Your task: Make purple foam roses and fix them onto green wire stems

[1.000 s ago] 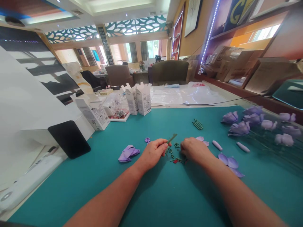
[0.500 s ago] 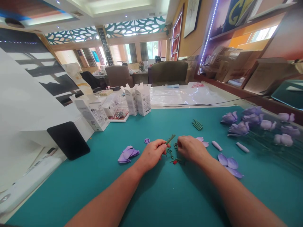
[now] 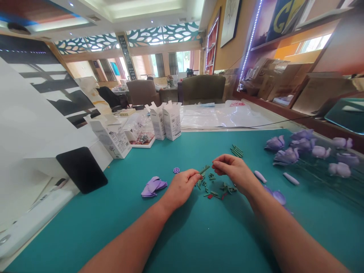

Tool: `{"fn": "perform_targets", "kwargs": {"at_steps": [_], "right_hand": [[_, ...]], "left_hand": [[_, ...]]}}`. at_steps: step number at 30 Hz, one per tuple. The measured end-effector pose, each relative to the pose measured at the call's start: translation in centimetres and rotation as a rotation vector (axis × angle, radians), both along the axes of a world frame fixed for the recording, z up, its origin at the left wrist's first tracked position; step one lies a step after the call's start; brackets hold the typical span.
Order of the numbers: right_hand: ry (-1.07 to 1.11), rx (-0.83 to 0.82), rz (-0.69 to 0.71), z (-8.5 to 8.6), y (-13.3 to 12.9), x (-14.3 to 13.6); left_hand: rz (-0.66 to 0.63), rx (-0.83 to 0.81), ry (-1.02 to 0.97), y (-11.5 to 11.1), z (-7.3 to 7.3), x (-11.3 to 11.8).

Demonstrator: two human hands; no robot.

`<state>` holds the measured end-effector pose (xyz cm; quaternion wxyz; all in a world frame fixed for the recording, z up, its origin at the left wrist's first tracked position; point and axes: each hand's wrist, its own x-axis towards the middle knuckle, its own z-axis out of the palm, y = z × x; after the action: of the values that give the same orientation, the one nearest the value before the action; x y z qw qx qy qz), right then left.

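Observation:
My left hand (image 3: 184, 185) pinches a short green stem piece (image 3: 204, 169) that points up and to the right. Close to the stem's free end, my right hand (image 3: 231, 167) has thumb and fingertips pressed together; whatever they hold is too small to make out. Below the hands lie small green parts (image 3: 227, 188), with a red bit (image 3: 209, 196) among them. A purple openwork disc (image 3: 176, 170) and a stack of purple petals (image 3: 154, 186) rest left of my left hand. More purple petals (image 3: 279, 197) are partly hidden by my right forearm.
Several green sticks (image 3: 236, 150) lie farther back. At the right are assembled purple flowers (image 3: 286, 155) and two pale purple buds (image 3: 291, 178). White boxes (image 3: 172, 121), a tray of bagged parts (image 3: 143, 141) and a black tablet (image 3: 82, 169) stand left on the green mat (image 3: 182, 235).
My right hand has risen from the small green parts toward the stem's tip, uncovering more of them. My left hand keeps its hold on the stem, almost unmoved.

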<state>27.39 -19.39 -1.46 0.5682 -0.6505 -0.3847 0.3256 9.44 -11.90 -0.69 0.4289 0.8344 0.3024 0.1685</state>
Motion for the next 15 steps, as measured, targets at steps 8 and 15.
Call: {"fn": "perform_targets", "kwargs": {"at_steps": [8,15], "right_hand": [[0.149,0.014,0.060,-0.01,0.02,-0.42],[0.111,0.007,0.074,-0.09,0.13,-0.59]], "left_hand": [[-0.011,0.024,0.016,-0.03,-0.16,0.08],[-0.024,0.032,0.020,-0.12,-0.13,0.12]]}}
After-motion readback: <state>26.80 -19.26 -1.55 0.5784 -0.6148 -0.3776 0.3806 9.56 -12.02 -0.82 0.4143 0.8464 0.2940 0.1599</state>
